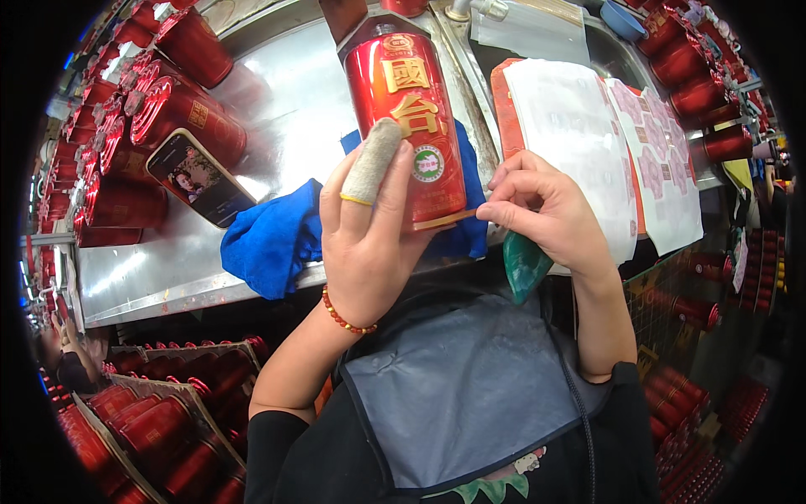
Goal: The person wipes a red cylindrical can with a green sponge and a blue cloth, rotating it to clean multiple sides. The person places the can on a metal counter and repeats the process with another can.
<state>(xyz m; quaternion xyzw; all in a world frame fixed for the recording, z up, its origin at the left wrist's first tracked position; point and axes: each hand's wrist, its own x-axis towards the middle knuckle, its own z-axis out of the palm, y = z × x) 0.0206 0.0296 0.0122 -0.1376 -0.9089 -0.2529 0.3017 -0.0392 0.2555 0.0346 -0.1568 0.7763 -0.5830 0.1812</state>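
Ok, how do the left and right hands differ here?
The left hand wears a pale finger sleeve; the right hand shows none.
The left wrist has a beaded bracelet; the right wrist is bare.
The left lies over the red bottle; the right pinches near its base.
Both work at that bottle.

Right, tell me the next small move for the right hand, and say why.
Probably guide the right hand a little along the gold-coloured lower rim of the glossy red bottle with gold lettering: its thumb tip is at or beside that rim, and the left hand lies against the bottle's front, which should help steady it.
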